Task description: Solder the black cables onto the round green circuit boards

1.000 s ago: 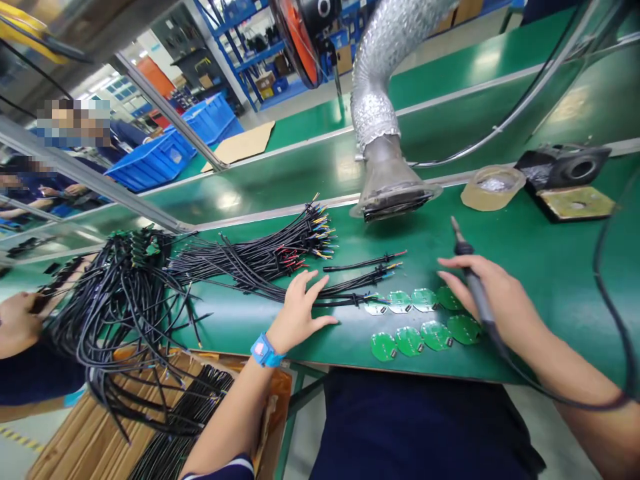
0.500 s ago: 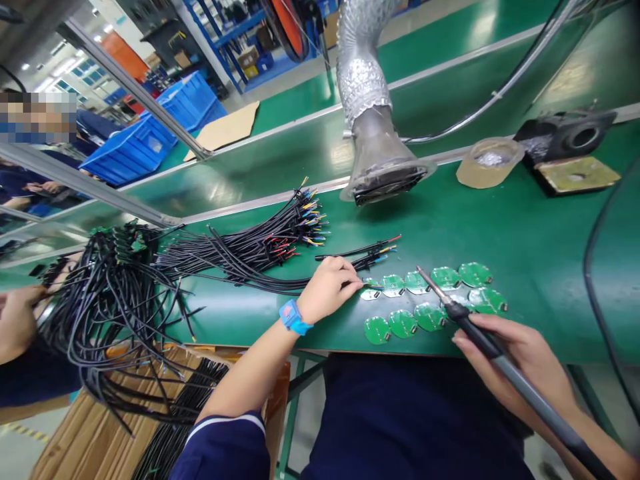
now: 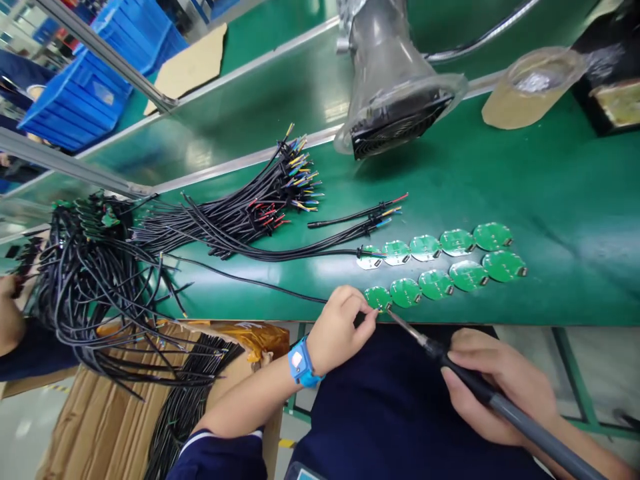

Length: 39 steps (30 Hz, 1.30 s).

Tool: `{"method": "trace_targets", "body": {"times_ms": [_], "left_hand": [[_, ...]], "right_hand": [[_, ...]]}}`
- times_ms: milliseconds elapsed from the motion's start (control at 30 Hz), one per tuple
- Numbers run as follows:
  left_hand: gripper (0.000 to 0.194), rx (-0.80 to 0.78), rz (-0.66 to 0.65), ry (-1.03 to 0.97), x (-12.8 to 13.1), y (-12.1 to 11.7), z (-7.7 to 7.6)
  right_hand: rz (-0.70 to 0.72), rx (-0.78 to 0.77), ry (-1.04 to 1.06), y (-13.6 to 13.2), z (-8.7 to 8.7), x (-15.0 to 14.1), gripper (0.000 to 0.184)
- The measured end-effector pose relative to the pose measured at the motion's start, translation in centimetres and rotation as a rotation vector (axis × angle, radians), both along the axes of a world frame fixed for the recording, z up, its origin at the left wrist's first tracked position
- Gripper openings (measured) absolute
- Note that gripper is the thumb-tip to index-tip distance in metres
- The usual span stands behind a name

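Note:
My left hand [image 3: 343, 327], with a blue watch on its wrist, pinches the end of a black cable [image 3: 250, 279] at the table's front edge. Its fingertips are at the leftmost green circuit board [image 3: 376, 296] of the front row. My right hand [image 3: 500, 380] grips a soldering iron [image 3: 463, 375], its tip by the right edge of that same board. Behind lies a second row of round boards [image 3: 425, 247]. Another black cable [image 3: 300, 254] rests with its coloured wires over the leftmost board there. The wire ends in my left fingers are mostly hidden.
A fume extraction hood [image 3: 400, 100] hangs over the table. Bundled black cables [image 3: 235, 213] lie left, beside a tangled pile [image 3: 100, 280] spilling over the edge above a cardboard box [image 3: 85, 400]. Another person's hand [image 3: 7, 310] is at far left. A tape roll [image 3: 530, 93] stands back right.
My left hand has moved from the back row to the front row's leftmost board and now holds a different cable. The soldering iron's tip has come down and left to that board.

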State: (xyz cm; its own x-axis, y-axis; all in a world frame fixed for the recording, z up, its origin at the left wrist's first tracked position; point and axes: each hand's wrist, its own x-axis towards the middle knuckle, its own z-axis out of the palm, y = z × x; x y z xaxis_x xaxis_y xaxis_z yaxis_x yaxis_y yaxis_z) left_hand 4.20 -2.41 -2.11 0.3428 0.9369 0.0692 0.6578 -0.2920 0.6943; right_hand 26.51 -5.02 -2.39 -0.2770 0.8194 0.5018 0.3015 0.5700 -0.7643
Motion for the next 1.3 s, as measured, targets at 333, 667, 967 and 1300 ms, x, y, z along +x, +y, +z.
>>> {"method": "trace_targets", "body": {"times_ms": [333, 667, 967, 1300], "left_hand": [[0.004, 0.039, -0.026, 0.048, -0.6, 0.2, -0.4], [0.002, 0.137, -0.005, 0.103, -0.3, 0.0, -1.0], [0.003, 0.153, -0.011, 0.127, -0.3, 0.1, -0.9], [0.004, 0.100, -0.043, 0.126, -0.5, 0.3, -0.7]], "right_hand": [[0.037, -0.023, -0.040, 0.4, -0.3, -0.6, 0.035], [0.085, -0.036, -0.060, 0.4, -0.3, -0.6, 0.035], [0.055, 0.005, -0.066, 0.0, -0.3, -0.3, 0.036], [0.047, 0.005, -0.204, 0.5, 0.3, -1.2, 0.023]]}}
